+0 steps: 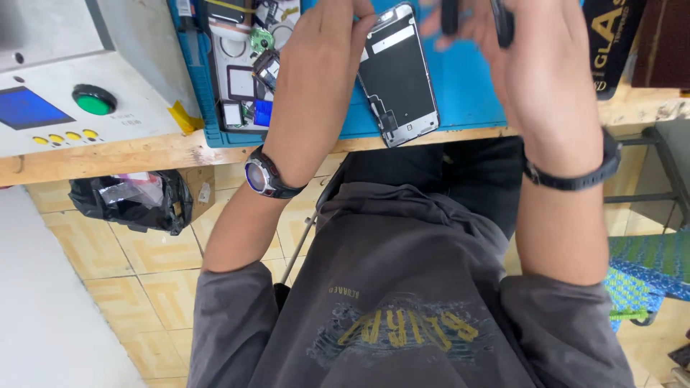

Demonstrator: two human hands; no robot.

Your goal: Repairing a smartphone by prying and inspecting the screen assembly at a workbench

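Phone screen panel (399, 72) face-down, long axis tilted — left hand (323, 50) touching top edge

Fingertips of both hands cut off by the top edge; blurred dark object (502, 21) in the right hand (546, 79).

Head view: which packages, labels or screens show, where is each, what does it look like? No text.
Machine screen: far left on the grey machine, blue rectangle, beside a green button.
Phone screen panel: on the blue mat, under the left hand, dark back, metal frame.
Black package: top right, upright, gold lettering.
Yellow tag: at the machine's right edge.
Right hand: holds a dark tool, blurred.
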